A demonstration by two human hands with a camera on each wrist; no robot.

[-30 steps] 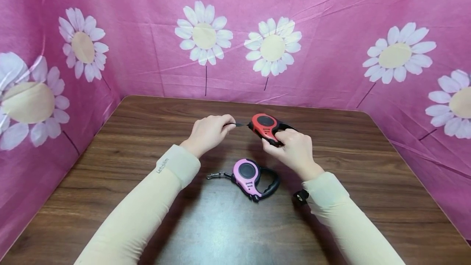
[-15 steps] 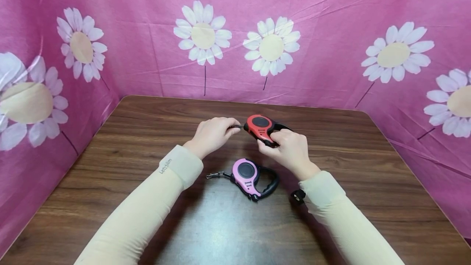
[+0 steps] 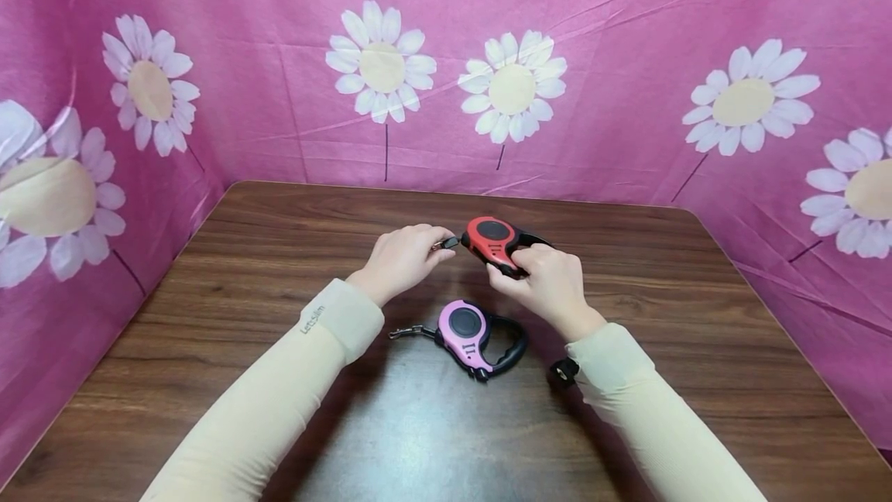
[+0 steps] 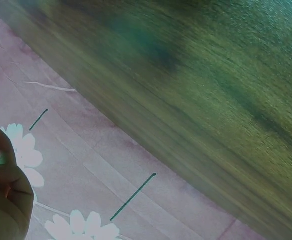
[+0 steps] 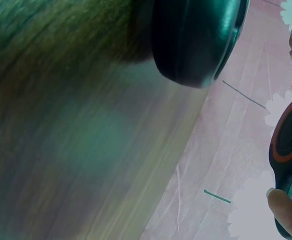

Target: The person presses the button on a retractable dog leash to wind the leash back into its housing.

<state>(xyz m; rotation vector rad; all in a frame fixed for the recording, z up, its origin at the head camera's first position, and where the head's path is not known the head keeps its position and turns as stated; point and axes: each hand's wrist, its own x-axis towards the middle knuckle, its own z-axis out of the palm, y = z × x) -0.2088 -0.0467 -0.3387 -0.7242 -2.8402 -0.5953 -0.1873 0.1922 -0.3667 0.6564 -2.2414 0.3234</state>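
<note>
In the head view, a red and black retractable dog leash (image 3: 481, 232) is held above the far middle of the table. My right hand (image 3: 547, 285) grips it by the handle, thumb on the near side. From the left, my left hand (image 3: 400, 258) pinches the leash's metal clip (image 3: 447, 242) between thumb and fingers, close to the casing's outlet. Nearer to me lies a pink and black retractable leash (image 3: 474, 338) on the table, its clip (image 3: 411, 331) pointing left; neither hand touches it. The right wrist view shows the red leash (image 5: 291, 132) at its right edge.
The brown wooden table (image 3: 279, 238) carries both leashes' shadows and a bright reflection in front. Pink cloth (image 3: 279, 138) with large white daisies hangs behind it and on both sides. A black wrist strap (image 3: 564, 370) sits under my right cuff.
My left hand has shifted right and the red leash slightly left. The strap pulled out between them has drawn in, and the metal clip now shows at my left fingertips. The pink leash stays put.
</note>
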